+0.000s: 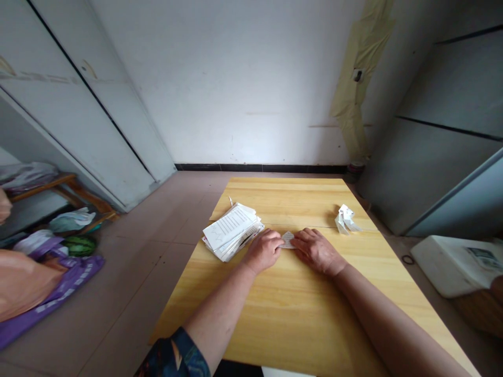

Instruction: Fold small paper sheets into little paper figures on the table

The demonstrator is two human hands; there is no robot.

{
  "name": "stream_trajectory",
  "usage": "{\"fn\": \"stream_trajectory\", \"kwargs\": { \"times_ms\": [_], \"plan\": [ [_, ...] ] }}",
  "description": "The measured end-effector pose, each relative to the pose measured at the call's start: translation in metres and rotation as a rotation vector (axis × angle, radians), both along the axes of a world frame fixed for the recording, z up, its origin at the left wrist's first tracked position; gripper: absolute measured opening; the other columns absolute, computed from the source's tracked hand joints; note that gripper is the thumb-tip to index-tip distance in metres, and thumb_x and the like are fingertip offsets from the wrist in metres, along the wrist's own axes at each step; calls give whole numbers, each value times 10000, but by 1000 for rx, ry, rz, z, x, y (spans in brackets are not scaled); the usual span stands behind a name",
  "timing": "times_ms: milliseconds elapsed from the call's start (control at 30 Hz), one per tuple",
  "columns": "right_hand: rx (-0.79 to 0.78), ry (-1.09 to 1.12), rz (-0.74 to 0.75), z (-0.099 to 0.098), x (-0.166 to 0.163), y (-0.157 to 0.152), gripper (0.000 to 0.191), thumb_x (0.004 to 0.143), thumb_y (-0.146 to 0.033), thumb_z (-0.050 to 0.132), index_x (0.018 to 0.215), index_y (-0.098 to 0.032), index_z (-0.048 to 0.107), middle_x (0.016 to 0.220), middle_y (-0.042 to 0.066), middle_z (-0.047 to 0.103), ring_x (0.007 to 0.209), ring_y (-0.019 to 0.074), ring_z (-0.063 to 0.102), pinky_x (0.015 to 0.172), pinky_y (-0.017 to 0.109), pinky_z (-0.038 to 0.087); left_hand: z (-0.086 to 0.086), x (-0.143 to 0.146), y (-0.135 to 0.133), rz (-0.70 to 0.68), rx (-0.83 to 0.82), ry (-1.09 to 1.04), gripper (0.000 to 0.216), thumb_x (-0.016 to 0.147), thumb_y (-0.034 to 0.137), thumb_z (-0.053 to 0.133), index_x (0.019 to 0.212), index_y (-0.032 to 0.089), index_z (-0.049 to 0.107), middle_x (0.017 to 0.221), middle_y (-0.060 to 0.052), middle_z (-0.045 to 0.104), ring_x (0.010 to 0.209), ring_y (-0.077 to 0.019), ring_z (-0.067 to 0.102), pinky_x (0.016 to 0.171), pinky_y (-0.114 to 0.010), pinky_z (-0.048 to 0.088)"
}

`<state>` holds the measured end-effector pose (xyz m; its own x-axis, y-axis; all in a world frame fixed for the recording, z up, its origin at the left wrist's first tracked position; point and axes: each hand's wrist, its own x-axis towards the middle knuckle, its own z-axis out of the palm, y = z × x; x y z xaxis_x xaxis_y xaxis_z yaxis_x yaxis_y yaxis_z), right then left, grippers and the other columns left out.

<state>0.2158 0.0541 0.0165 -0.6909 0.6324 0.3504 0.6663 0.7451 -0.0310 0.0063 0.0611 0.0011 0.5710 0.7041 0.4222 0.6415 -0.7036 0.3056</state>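
Observation:
A small folded piece of printed paper point(288, 240) lies on the wooden table point(298, 309) between my two hands. My left hand point(264, 250) has its fingers curled and pressed down on the paper's left end. My right hand point(315, 250) lies flatter, its fingertips pinching the paper's right end. Much of the paper is hidden under my fingers. A stack of printed sheets point(232, 231) sits just left of my left hand. Off to the right, near the table's edge, stands a folded white paper figure point(345, 218).
Plastic bags, a purple one point(63, 285) and a watermelon point(79, 245) lie on the floor at the left by a low wooden rack point(58, 184). A white box point(456, 264) sits on the floor at the right. White cupboards flank both sides.

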Motion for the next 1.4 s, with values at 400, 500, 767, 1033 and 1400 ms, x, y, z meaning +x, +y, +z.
{"fn": "stream_trajectory", "kwargs": {
  "times_ms": [400,500,767,1033,1400],
  "plan": [
    [18,2,36,-9,22,1,211,942,-236,456,916,-204,663,838,61,618,783,173,518,725,302,386,-3,-3,0,-20,33,12,242,760,30,514,782,199,687,819,-41,624,861,-165,560,792,-299,477],
    [43,56,-24,-13,19,-2,179,927,-238,489,968,-210,661,889,71,634,831,182,538,764,311,386,-2,-4,-1,-10,-1,0,246,758,30,517,751,203,692,792,-37,639,838,-162,578,791,-304,481],
    [-15,194,-100,-20,14,-2,212,923,-254,489,820,-197,666,899,70,645,853,180,564,797,325,389,0,-4,-5,48,-36,-75,193,780,72,546,684,193,662,795,-27,672,795,-149,595,776,-284,471],
    [-122,411,-145,-25,16,5,166,857,-260,562,744,-189,662,927,83,644,857,199,583,781,343,457,-7,-6,3,190,-197,-228,133,757,141,612,643,189,662,743,0,633,748,-122,576,708,-233,467],
    [-138,434,-221,-25,13,4,177,826,-237,556,667,-185,612,1021,106,640,895,216,595,810,356,466,-5,-6,4,223,-263,-215,146,761,147,606,619,173,629,730,3,606,742,-115,553,706,-221,432]
  ]
}}
